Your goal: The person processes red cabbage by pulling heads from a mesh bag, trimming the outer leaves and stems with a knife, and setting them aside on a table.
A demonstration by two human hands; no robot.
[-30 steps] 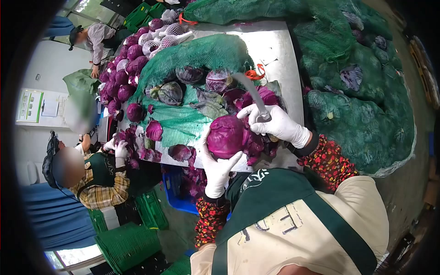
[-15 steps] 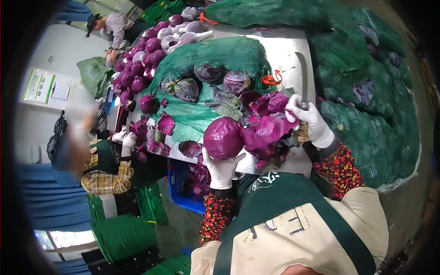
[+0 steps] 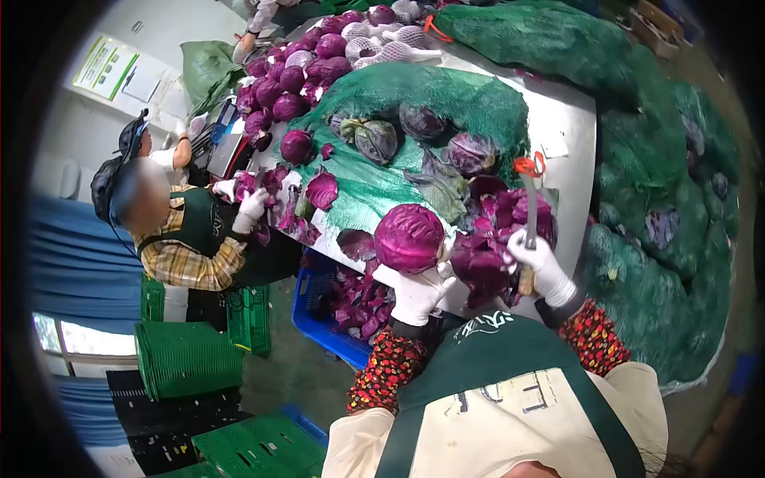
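My left hand (image 3: 418, 293), in a white glove, cups a peeled red cabbage (image 3: 409, 237) from below at the near table edge. My right hand (image 3: 546, 272), also gloved, is closed round the handle of a knife (image 3: 531, 211), its curved blade pointing up and away from me. Large loose cabbage leaves (image 3: 482, 267) lie between my hands, right by the right fingers. Beyond the cabbage, a green mesh bag (image 3: 454, 88) lies open with several untrimmed cabbages (image 3: 376, 142) in it.
A blue crate (image 3: 307, 307) of leaf scraps stands below the table edge. Trimmed cabbages (image 3: 291, 78) are heaped at the back left. Full mesh sacks (image 3: 637, 287) line the right side. A co-worker (image 3: 199, 239) handles leaves at the left; green crates (image 3: 191, 358) stand behind.
The leaf stretched between the cabbage and my right hand has come away and hangs lower among the others. The cabbage has turned in my left hand. The whole view has shifted.
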